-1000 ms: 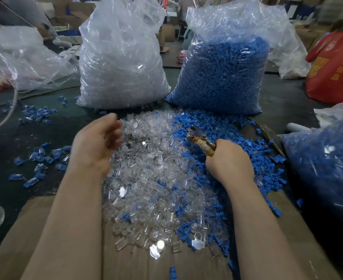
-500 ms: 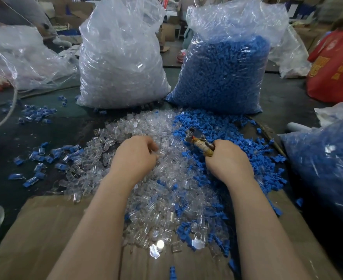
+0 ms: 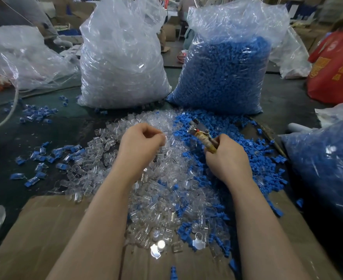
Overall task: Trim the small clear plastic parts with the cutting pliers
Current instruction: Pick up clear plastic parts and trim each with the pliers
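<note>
Between left hand (image 3: 141, 143) fingertips, seemingly one clear part (image 3: 163, 136) – light, stiff, slippery; right hand (image 3: 226, 156) grips cutting pliers (image 3: 202, 135)

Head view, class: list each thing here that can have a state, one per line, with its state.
left hand: fingers curled, pinching something small, seemingly a clear part
right hand: gripping the pliers' handles
cutting pliers: held, tip raised over the pile
clear parts bag: open-topped, upright
blue parts bag: open-topped, upright
</note>
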A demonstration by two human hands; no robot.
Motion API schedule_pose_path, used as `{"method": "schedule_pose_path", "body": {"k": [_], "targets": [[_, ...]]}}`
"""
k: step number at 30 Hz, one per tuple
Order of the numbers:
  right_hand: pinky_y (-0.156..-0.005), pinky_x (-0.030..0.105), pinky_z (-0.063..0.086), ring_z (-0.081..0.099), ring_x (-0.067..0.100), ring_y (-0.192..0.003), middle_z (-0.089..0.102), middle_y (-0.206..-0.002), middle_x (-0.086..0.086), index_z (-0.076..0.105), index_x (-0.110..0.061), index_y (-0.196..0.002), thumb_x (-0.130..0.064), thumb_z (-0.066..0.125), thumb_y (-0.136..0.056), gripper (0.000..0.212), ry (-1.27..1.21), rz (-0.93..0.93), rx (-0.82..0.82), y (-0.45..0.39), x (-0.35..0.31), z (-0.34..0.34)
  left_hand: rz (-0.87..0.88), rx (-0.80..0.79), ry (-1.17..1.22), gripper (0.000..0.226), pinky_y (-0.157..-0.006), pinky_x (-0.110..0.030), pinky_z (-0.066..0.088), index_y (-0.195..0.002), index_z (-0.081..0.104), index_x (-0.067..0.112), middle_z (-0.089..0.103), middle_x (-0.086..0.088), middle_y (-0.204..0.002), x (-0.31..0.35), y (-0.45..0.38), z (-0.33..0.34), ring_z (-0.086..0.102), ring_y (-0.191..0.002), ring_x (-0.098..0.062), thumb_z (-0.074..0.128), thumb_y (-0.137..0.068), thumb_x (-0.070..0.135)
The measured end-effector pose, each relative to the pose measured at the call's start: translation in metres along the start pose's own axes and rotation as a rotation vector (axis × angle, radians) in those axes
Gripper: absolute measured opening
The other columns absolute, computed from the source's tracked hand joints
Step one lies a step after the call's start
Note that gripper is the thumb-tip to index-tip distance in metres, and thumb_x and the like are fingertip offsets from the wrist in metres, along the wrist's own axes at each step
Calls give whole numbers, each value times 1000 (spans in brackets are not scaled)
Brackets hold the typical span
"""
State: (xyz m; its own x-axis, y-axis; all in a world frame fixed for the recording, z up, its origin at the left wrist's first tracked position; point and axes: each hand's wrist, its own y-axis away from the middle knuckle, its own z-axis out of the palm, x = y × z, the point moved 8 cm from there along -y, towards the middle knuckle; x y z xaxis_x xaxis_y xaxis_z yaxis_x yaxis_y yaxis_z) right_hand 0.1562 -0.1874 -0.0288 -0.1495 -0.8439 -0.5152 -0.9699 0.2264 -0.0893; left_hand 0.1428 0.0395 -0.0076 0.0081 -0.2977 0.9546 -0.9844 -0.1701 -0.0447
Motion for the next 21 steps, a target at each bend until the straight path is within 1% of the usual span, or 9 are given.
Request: {"method": "schedule_pose_path", "body": {"k": [2,4,6,9,13,15,17,19,21], "targets": [[-55,31,36,49,14,-68,52,-80,-6,49,-24,-97,-34,60,-90,17,-95,-17,12,-1,-2,-2,-59,-55,184,4,-77,-35,61,-90,67,11,75,-2,-81,-1,1,6,72,-82,-24,70,-88,13],[-54,29,33,50,12,-68,52,-80,-9,51,-24,-95,-35,64,-88,19,-198,-53,39,0,-6,-6,-107,-102,323,7,-76,-30,60,-92,67,9,74,1,-74,-3,3,13,73,-77,-17,70,-89,15],[-55,29,34,53,16,-69,56,-77,-8,52,-24,-87,-35,68,-86,19,-293,-84,58,2,-10,-9,-152,-130,407,8,-79,-30,60,-91,67,10,73,3,-72,-4,4,19,72,-74,-14,69,-90,17],[-53,29,36,54,12,-62,59,-69,-9,54,-26,-75,-32,71,-85,21,-412,-106,68,6,-15,-12,-187,-146,472,7,-80,-31,59,-90,68,11,74,1,-78,-5,6,24,72,-73,-14,70,-88,17],[-60,35,46,54,14,-62,62,-70,-6,60,-22,-79,-25,70,-87,14,-540,-109,66,7,-18,-14,-181,-137,479,9,-76,-28,60,-93,70,11,77,-2,-89,-4,6,22,74,-81,-18,71,-86,16],[-63,36,48,54,13,-63,62,-71,-7,62,-21,-82,-21,70,-86,10,-580,-114,71,6,-19,-14,-178,-122,485,12,-71,-26,61,-97,71,10,77,-3,-89,-4,6,21,74,-77,-17,71,-86,16],[-64,28,48,56,6,-64,64,-73,-10,64,-23,-85,-18,72,-85,10,-633,-120,77,6,-20,-14,-162,-98,469,14,-67,-24,60,-97,71,9,76,-4,-89,-3,6,20,73,-73,-16,72,-85,16],[-58,17,47,54,-1,-58,64,-71,-12,66,-27,-84,-15,73,-84,14,-688,-117,75,6,-20,-13,-137,-73,434,16,-71,-25,61,-97,72,8,76,-4,-89,-2,6,19,72,-74,-14,73,-84,17],[-53,13,44,51,-1,-55,64,-66,-14,67,-28,-81,-14,73,-84,16,-716,-110,73,6,-20,-13,-126,-61,427,18,-75,-28,60,-98,73,8,76,-4,-88,-2,6,18,72,-76,-14,74,-83,18]]}}
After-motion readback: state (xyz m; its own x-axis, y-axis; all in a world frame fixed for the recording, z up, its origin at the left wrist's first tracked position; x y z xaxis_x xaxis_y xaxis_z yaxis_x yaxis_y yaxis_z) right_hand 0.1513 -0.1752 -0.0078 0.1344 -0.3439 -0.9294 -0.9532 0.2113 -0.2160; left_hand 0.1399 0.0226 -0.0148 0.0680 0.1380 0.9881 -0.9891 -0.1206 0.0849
